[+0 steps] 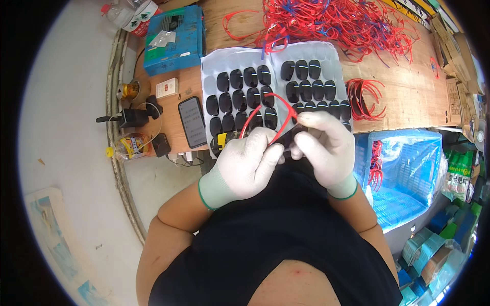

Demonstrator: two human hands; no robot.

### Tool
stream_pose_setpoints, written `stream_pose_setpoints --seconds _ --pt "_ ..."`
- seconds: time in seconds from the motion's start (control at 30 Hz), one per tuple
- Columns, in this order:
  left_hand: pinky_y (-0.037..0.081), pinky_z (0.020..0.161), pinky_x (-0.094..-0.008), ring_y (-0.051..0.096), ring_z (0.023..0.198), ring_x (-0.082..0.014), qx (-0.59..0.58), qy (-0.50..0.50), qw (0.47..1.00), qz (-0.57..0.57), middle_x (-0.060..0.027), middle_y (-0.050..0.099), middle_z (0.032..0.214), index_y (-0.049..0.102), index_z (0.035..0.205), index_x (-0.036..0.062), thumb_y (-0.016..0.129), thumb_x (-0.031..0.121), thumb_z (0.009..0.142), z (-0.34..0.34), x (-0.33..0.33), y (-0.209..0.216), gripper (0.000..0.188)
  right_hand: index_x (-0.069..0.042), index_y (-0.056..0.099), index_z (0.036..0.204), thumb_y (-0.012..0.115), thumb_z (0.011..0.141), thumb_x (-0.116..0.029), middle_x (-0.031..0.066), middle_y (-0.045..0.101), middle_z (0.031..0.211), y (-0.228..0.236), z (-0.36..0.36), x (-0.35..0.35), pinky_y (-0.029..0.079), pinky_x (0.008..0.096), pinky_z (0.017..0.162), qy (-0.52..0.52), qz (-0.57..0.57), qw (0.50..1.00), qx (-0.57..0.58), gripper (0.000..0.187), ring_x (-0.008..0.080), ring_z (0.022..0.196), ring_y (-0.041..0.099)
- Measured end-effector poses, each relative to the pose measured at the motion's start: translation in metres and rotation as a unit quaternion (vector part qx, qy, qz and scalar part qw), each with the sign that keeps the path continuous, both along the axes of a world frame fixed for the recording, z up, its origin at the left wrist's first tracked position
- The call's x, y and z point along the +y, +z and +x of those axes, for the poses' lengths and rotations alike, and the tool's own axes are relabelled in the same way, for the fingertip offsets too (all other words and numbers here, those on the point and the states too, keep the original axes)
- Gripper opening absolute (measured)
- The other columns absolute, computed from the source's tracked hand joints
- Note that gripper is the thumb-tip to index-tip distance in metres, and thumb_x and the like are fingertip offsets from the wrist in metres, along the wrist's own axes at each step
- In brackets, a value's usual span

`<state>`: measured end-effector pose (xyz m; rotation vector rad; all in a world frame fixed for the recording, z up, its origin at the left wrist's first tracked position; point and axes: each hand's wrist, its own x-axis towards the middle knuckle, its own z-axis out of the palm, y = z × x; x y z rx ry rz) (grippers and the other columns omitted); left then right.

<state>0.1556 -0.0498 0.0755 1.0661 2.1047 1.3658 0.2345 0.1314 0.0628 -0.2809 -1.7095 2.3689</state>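
Both hands wear white gloves with green cuffs and meet over the near edge of the table. My left hand [244, 167] is closed on a red plastic glasses frame [291, 113], which sticks up between the hands. Beside it, my right hand [329, 150] has index finger and thumb curled in at the frame's right side, where a dark lens [289, 136] shows partly. The fingers hide how lens and frame meet. Just beyond lie pale trays [326, 50] with rows of dark lenses [237, 79]. A yellow-and-black object [218, 142] sits partly behind my left hand.
A tangled heap of red frames [326, 25] covers the far table. More frames [365, 99] stand stacked at right, above a plastic-lined blue crate [408, 204]. At left are a phone [192, 122], blue box [173, 43], can [130, 91], small carton [167, 88] and bottle [130, 146].
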Motion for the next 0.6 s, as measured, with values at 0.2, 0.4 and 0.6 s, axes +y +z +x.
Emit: stream_pose_setpoints --seconds 0.2,0.4,0.6 --pt "0.057 0.062 -0.0283 0.068 0.063 -0.0168 -0.096 -0.099 0.982 0.129 -0.0079 0.071 0.08 0.059 0.102 -0.0011 0.053 0.012 0.104 0.002 -0.01 0.013 0.014 0.006 0.064 0.103 0.064 0.094 -0.021 0.0096 0.065 0.084 -0.017 0.005 0.007 0.052 0.0291 0.064 0.221 -0.292 0.929 -0.049 0.03 0.0152 0.069 0.061" --pt "0.048 0.049 -0.0302 0.062 0.051 -0.0191 0.041 -0.038 0.993 0.102 -0.004 0.061 0.064 0.064 0.089 0.0009 0.057 0.009 0.099 0.008 -0.018 0.013 0.015 0.006 0.065 0.09 0.059 0.097 -0.017 0.0092 0.062 0.074 -0.005 0.008 -0.011 0.045 0.0286 0.057 0.139 -0.221 0.96 -0.098 0.024 0.0151 0.061 0.056" --pt "0.045 0.046 -0.0304 0.058 0.047 -0.019 0.183 0.001 0.974 0.131 -0.0044 0.058 0.061 0.063 0.086 0.0006 0.057 0.002 0.095 0.013 -0.019 0.004 0.011 0.002 0.061 0.083 0.057 0.098 -0.018 0.0065 0.056 0.069 -0.007 0.009 -0.017 0.04 0.0295 0.053 0.148 -0.246 0.949 -0.131 0.025 0.0146 0.056 0.05"
